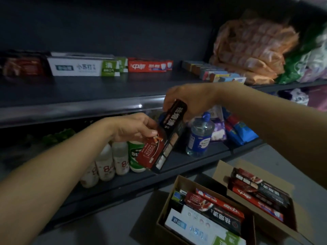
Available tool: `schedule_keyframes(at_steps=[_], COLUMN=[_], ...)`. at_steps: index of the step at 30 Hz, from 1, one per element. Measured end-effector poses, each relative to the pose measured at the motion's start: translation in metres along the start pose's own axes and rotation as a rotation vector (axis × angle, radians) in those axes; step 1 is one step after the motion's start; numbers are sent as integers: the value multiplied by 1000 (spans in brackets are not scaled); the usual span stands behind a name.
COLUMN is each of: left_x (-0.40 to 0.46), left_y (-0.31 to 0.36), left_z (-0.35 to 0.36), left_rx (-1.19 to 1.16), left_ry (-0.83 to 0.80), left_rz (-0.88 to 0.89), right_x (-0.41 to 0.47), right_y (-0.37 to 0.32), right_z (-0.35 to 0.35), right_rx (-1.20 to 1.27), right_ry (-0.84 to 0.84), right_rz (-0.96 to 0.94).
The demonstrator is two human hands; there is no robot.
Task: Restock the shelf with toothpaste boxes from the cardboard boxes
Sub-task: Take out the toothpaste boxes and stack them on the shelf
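You're partway through this, I'd say, nowhere near done: the upper shelf [85,96] already has a row of toothpaste along its back, a dark red box at the far left [23,66], a long white and green one [79,67], a red one [149,65] and a line of blue-ended boxes [212,72] further right, but most of the front of that shelf has nothing on it. Right now you've got a dark red and black toothpaste box [164,138] up in the air in front of the shelf edge, tilted, with your left hand [136,128] pinching its lower red end and your right hand [184,98] wrapped over the top end, so both hands are closed on the same box and it's touching neither shelf nor carton. Down on the floor the near cardboard box [169,200] looks pretty full, white, red and black packs crammed in, and the far cardboard box [223,170] just behind it has a few dark red ones stacked in it. So my read is one box in transit, a handful placed, and two cartons left to empty. The bottles [113,161] on the lower shelf aren't part of this job
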State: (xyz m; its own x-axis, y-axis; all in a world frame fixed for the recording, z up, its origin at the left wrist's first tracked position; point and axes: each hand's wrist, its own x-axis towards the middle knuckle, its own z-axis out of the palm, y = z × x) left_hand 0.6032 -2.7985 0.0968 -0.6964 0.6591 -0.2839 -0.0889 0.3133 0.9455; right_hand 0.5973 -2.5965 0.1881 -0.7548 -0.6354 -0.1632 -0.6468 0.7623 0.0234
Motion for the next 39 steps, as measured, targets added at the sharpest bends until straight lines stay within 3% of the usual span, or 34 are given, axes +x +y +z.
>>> schedule_keyframes(at_steps=[5, 9, 16, 23, 27, 32, 39], left_x=[-25, -44, -75, -126, -157, -203, -255], left_y=[22, 41, 48, 36, 25, 8, -9], left_z=[-22, -39, -76, -103, -124, -165, -222], left_rx=[-130, -260, -509, -610, -578, -583, -373], left_ry=[238, 460, 806, 936, 960, 1107, 1278], left_rz=[182, 278, 431, 453, 450, 447, 347], right_x=[6, 15, 51, 118, 143, 174, 217], right_y=[-3, -10, -65, -119, -138, -148, -160], right_z=[-40, -63, -75, -84, -92, -101, -113], right_rx=[-56, 9, 212, 313, 415, 376, 293], right_ry=[432, 551, 322, 314, 239, 188, 126], right_rz=[-69, 12, 61, 13, -41, -78, -92])
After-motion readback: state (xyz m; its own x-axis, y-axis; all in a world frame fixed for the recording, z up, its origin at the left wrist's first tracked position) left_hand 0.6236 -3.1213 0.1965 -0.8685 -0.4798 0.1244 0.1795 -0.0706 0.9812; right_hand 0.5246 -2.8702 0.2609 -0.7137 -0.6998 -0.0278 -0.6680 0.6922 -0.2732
